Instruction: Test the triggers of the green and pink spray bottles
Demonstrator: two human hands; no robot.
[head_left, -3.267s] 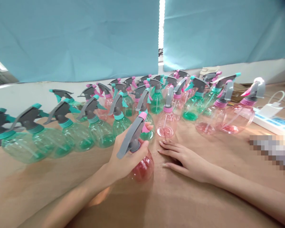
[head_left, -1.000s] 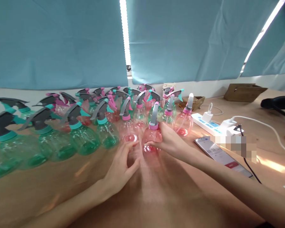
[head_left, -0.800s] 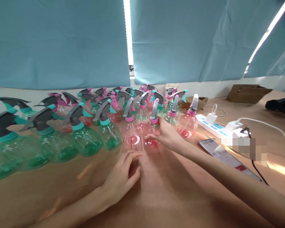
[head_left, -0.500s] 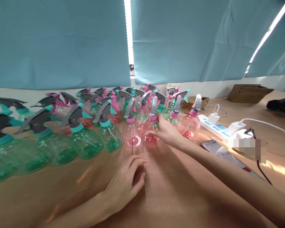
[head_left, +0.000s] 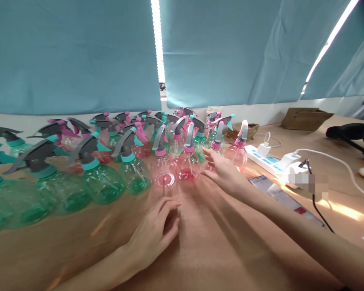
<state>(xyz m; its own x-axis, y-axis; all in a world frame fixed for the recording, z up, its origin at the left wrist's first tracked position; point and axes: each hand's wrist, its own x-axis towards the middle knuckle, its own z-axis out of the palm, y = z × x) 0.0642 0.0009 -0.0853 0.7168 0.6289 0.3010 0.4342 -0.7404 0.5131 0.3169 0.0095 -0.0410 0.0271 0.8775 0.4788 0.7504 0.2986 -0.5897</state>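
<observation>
Spray bottles stand upright in crowded rows on the wooden table. My right hand (head_left: pixel 226 173) is open, its fingers apart, just right of a pink spray bottle (head_left: pixel 188 165) with a little red liquid in it. A gap shows between that hand and the bottle. Partly behind the hand is another pink-collared spray bottle (head_left: pixel 217 147); a further pink one (head_left: pixel 236 154) stands to its right. My left hand (head_left: pixel 157 228) rests on the table, open and loosely bent, holding nothing. Ahead of it stands a clear pinkish spray bottle (head_left: pixel 163 169), left of which is a green spray bottle (head_left: pixel 136 176).
Right of the bottles lie a white power strip (head_left: pixel 267 161) with plugged-in chargers and a phone (head_left: pixel 279 194). Farther back are a cardboard box (head_left: pixel 305 119) and a black strapped object (head_left: pixel 352 131). Blue curtains (head_left: pixel 79 56) hang behind.
My right hand has let go of the pink spray bottle and drawn back to the right. The bottle stays upright in the front row. My left hand keeps its pose; the view has turned slightly right.
</observation>
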